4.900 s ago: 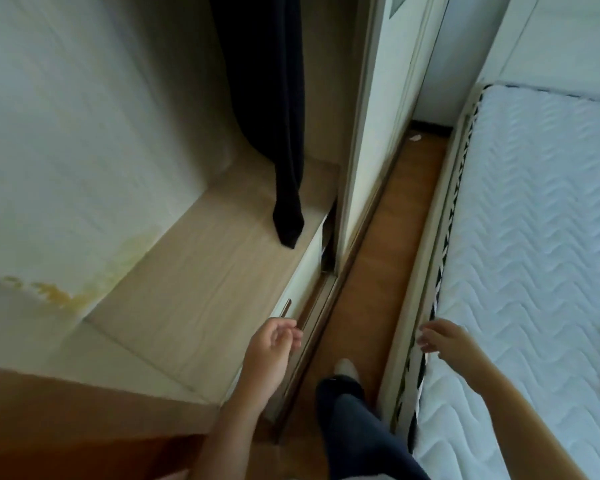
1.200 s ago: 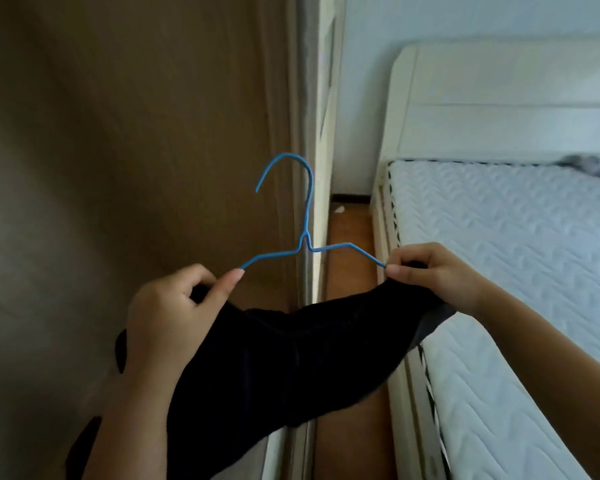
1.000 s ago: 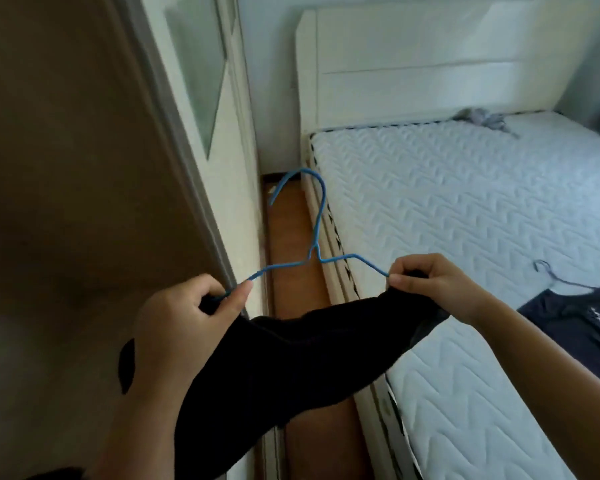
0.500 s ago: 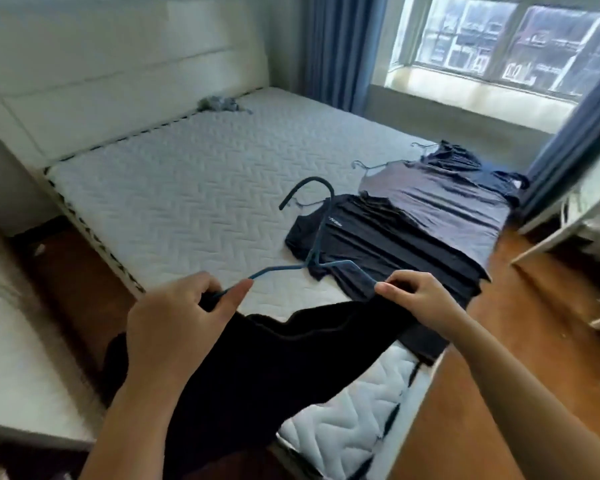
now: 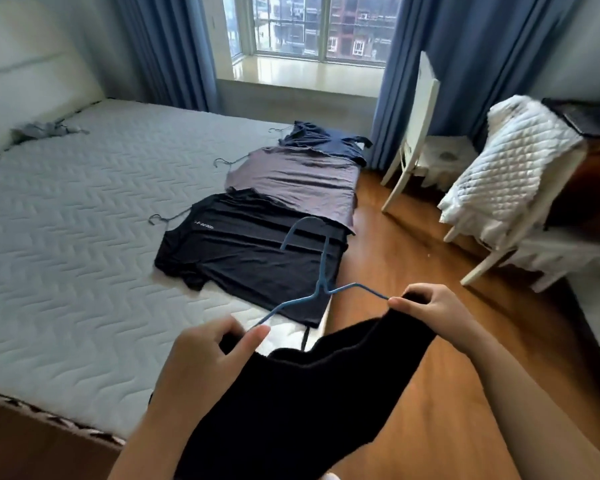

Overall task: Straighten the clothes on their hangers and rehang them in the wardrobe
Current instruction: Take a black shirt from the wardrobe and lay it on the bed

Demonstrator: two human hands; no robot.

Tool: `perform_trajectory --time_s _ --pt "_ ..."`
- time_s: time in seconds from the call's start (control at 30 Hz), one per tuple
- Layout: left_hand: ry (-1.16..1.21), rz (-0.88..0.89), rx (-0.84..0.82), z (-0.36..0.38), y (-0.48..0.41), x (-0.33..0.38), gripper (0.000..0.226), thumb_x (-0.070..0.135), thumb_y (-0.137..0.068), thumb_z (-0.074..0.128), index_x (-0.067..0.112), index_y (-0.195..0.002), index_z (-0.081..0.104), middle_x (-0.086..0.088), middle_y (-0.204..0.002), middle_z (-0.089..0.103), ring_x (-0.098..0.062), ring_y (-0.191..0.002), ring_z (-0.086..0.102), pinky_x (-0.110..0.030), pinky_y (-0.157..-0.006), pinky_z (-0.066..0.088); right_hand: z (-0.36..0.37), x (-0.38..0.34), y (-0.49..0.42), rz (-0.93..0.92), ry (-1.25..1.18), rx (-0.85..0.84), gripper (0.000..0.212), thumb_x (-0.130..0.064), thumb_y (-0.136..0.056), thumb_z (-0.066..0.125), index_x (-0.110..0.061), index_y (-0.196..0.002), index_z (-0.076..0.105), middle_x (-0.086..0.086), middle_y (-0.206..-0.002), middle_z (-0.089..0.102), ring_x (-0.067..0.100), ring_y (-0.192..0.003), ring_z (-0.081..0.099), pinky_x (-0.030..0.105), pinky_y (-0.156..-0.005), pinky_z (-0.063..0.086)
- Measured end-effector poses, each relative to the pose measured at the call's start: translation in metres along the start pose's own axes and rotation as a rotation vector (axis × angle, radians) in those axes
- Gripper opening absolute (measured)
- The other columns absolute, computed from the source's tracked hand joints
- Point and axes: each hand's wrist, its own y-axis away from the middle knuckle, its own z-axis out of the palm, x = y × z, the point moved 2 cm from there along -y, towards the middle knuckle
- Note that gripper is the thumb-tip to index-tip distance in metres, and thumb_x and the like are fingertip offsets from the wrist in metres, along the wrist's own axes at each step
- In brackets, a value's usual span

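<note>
Turned away from the wardrobe now, the black garment and its hanger are brought over toward the bed, which was only partly seen a moment ago. The wardrobe is not seen at all any more.

Most of the view is filled by the big white bed. Three shirts are laid flat on it in a row near its foot end. The black shirt is nearest, the grey shirt is next, and the dark blue shirt is farthest, by the window. A hanger hook is seen poking out of each one. Off to the side, a white quilt is draped over a chair.

The black garment is held up in the air, just past the foot end of the bed. It is bunched and saggy, not smooth. It is hung on the blue hanger, whose hook is pointed up and away.

One end of the hanger, with the cloth, is gripped by the left hand. The other end is pinched, with the cloth, by the right hand. Both hands are closed tight, and they are kept well apart.

The job looks far from done. Nothing is seen hung back up. The held garment is not yet straightened. It seems that all four pieces must be carried back to the wardrobe.
</note>
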Motion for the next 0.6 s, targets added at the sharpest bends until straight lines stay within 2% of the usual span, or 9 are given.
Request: perform_trajectory --time_s 0.07,0.13,0.23,0.3,0.4,0.47,0.53,0.6 --pt "0.017 0.037 -0.128 0.016 -0.002 -0.003 0.025 0.04 -0.074 0.068 0.02 -0.062 0.059 0.012 -0.077 0.062 -0.007 -0.072 0.057 -0.02 -0.058 0.043 -0.009 0.019 0.017 0.077 -0.025 0.087 0.073 -0.064 -0.051 0.064 0.007 -0.07 0.06 0.009 -0.063 0.05 0.014 -0.061 0.047 0.027 -0.057 0.035" --pt "0.021 0.09 -0.285 0.03 -0.004 -0.01 0.016 0.037 -0.075 0.069 0.027 -0.069 0.058 0.019 -0.086 0.06 -0.002 -0.08 0.057 -0.014 -0.063 0.044 -0.016 0.037 0.037 0.171 -0.043 0.154 0.058 -0.05 -0.064 0.073 0.005 -0.071 0.061 0.01 -0.063 0.051 0.017 -0.063 0.048 0.029 -0.059 0.036" --pt "0.013 0.136 -0.435 0.05 -0.006 -0.021 0.02 0.037 -0.074 0.07 0.04 -0.074 0.051 0.022 -0.09 0.059 0.005 -0.085 0.056 -0.005 -0.068 0.04 -0.027 0.056 0.065 0.29 -0.034 0.236 0.042 -0.037 -0.071 0.074 0.003 -0.072 0.063 0.008 -0.062 0.054 0.017 -0.06 0.05 0.028 -0.056 0.037" --pt "-0.002 0.105 -0.477 0.065 -0.008 -0.026 0.022 0.036 -0.075 0.07 0.042 -0.077 0.049 0.015 -0.077 0.063 0.001 -0.078 0.059 -0.009 -0.066 0.041 -0.035 0.064 0.08 0.346 -0.008 0.28 0.039 -0.037 -0.071 0.075 0.0 -0.07 0.064 0.006 -0.062 0.055 0.016 -0.059 0.051 0.028 -0.054 0.038" --pt "-0.015 0.053 -0.494 0.087 -0.006 -0.028 0.018 0.037 -0.076 0.068 0.037 -0.072 0.051 0.012 -0.064 0.062 -0.004 -0.069 0.059 -0.018 -0.06 0.041 -0.044 0.078 0.097 0.409 0.017 0.325 0.041 -0.041 -0.068 0.076 -0.002 -0.065 0.062 0.004 -0.058 0.053 0.016 -0.057 0.05 0.027 -0.056 0.038" --pt "0.003 0.032 -0.528 0.1 -0.002 -0.025 0.016 0.035 -0.077 0.068 0.03 -0.071 0.054 0.014 -0.069 0.064 -0.006 -0.068 0.059 -0.022 -0.059 0.043 -0.049 0.088 0.109 0.436 0.017 0.345 0.041 -0.042 -0.066 0.076 -0.004 -0.062 0.061 0.003 -0.057 0.053 0.017 -0.057 0.05 0.028 -0.057 0.038" --pt "-0.031 0.03 -0.564 0.113 0.0 -0.02 0.017 0.036 -0.078 0.066 0.025 -0.072 0.055 0.005 -0.064 0.062 -0.008 -0.066 0.059 -0.025 -0.06 0.045 -0.055 0.098 0.117 0.457 0.01 0.344 0.041 -0.042 -0.067 0.076 -0.003 -0.065 0.061 0.005 -0.059 0.054 0.017 -0.059 0.052 0.028 -0.057 0.039" --pt "-0.076 0.041 -0.569 0.125 -0.001 -0.01 0.021 0.037 -0.079 0.065 0.026 -0.068 0.051 0.006 -0.063 0.059 -0.007 -0.065 0.057 -0.022 -0.057 0.04 -0.062 0.108 0.122 0.469 -0.008 0.341 0.044 -0.04 -0.068 0.076 0.002 -0.07 0.062 0.008 -0.062 0.055 0.018 -0.06 0.052 0.028 -0.056 0.038"
